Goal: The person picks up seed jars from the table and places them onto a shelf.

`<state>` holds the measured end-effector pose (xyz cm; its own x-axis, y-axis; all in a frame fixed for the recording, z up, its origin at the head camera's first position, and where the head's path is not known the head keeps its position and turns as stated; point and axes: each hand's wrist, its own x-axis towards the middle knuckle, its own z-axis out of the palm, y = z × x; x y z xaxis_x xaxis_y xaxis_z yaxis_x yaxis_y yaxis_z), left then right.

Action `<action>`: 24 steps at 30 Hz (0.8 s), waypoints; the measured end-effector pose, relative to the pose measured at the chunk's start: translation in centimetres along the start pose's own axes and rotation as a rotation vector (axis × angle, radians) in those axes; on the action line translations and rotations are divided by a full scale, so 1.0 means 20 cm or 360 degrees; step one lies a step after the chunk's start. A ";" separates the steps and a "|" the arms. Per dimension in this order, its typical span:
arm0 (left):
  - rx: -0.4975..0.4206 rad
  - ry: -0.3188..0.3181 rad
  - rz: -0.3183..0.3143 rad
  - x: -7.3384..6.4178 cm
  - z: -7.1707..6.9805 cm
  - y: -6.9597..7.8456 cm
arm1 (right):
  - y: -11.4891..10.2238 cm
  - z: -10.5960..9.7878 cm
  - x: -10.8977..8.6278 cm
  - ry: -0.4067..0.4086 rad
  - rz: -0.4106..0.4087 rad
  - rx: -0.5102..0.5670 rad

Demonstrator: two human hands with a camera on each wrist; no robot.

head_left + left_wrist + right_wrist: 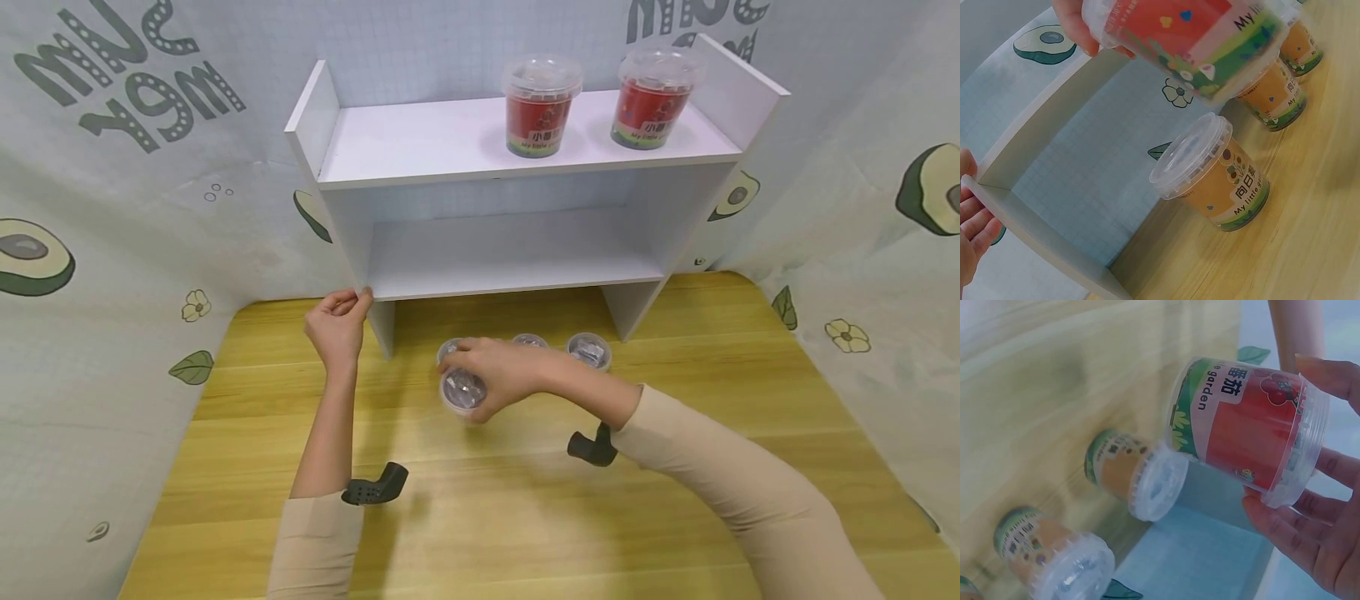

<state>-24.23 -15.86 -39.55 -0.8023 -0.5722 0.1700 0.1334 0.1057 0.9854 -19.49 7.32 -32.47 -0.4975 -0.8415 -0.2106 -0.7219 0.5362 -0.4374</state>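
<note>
My right hand (504, 371) grips a clear-lidded plastic cup (1241, 425) with a red tomato label by its lid rim, thumb on one side and fingers on the other. This cup is held over the wooden table, in front of the shelf. Just behind it, an orange-labelled cup (1216, 175) with a sunflower picture stands on the table. Two more orange-labelled cups (588, 352) (530, 340) stand to its right, one partly hidden by my right hand. My left hand (337, 325) pinches the left edge of the white shelf (510, 250) at its lower board.
On the shelf's top board stand two red-labelled cups (542, 108) (654, 100), toward the right. The wooden table (480, 517) runs under the shelf. Behind and beside it hangs a cloth (135, 333) printed with avocados. A black wrist mount (375, 485) sits on each forearm.
</note>
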 end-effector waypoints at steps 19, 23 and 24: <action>-0.0004 -0.0005 -0.0020 0.00 0.00 0.01 | -0.03 -0.28 -0.07 0.0089 0.0014 -0.0063; -0.0019 0.0001 -0.0013 0.00 0.00 0.01 | -0.03 -0.30 -0.08 0.0085 0.0009 -0.0060; -0.0023 0.0000 -0.0011 0.00 0.00 0.01 | -0.03 -0.30 -0.08 0.0081 0.0014 -0.0059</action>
<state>-24.23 -15.79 -39.43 -0.8033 -0.5727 0.1634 0.1365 0.0901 0.9865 -21.15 8.67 -26.62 -0.5268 -0.8330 -0.1690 -0.7343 0.5462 -0.4032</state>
